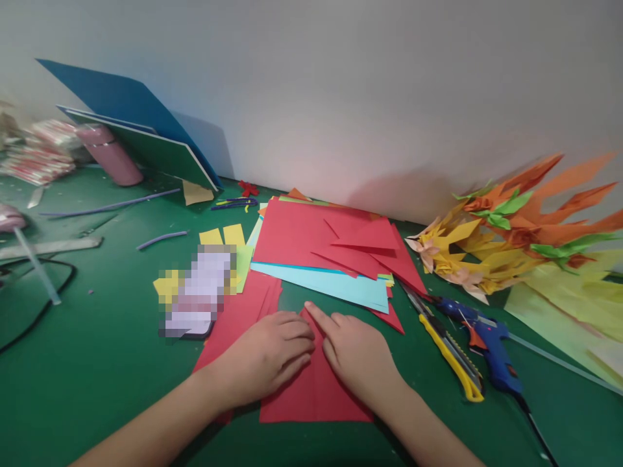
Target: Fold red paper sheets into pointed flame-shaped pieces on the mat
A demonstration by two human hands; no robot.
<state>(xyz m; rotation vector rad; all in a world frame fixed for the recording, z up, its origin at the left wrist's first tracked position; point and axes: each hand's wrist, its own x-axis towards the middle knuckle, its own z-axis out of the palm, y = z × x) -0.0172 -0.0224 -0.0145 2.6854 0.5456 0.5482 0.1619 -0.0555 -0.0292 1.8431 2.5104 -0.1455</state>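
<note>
A sheet of red paper [316, 395] lies on the table in front of me, its top folded in to a point and a crease running down its middle. My left hand [277, 347] holds its left side, fingers curled and closed along the fold. From the other side my right hand [357, 347] presses on the sheet, its index finger stretched to the folded tip and the other fingers bent. Both palms face down, and part of the paper is hidden under them. More red paper [238, 324] lies beneath and beside my left hand.
Beyond my hands lies a stack of red sheets [296, 227] with light blue paper [331, 285]. A phone [199, 292] is at the left. A yellow box cutter [445, 347] and blue glue gun [494, 350] lie right, below orange paper flowers [525, 214]. A pink bottle [109, 155] leans back left.
</note>
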